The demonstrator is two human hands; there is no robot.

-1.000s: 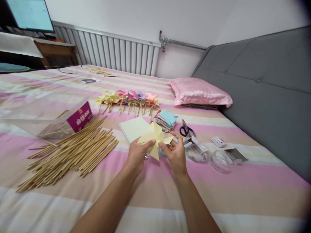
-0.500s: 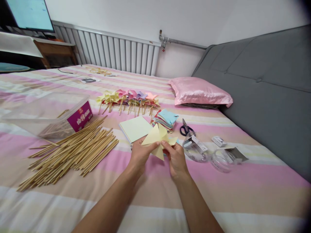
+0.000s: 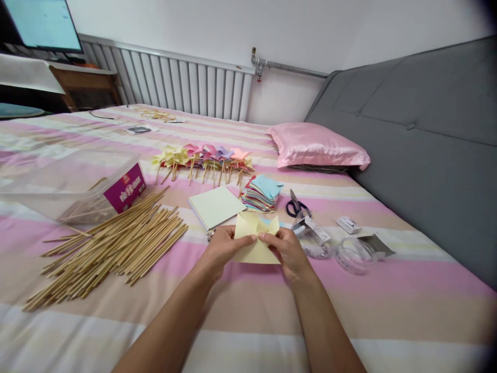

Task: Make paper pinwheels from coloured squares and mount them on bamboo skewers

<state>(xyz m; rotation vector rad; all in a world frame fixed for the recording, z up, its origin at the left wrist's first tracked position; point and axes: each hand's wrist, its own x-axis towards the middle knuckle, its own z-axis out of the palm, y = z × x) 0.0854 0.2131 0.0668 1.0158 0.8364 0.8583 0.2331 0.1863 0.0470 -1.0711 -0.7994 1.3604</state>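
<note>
Between my hands is a pale yellow paper square, held over the bed with its upper part raised in folds or cut flaps. My left hand pinches it from the left, thumb on top near the middle. From the right my right hand grips it the same way, and the two thumb tips nearly meet. The fingers underneath are hidden by the paper. Just beyond lie a stack of pale paper squares and a pile of coloured cut paper pieces.
Bamboo sticks lie at left by a clear plastic box. Finished paper pinwheels rest farther back. Scissors, a clear round container, clear lids and a small white box are at right, a pink pillow behind.
The yellow paper was a pinwheel-like shape with points gathered at the centre. Now its lower part lies opened out flat, and both hands still hold it. The view has shifted slightly.
</note>
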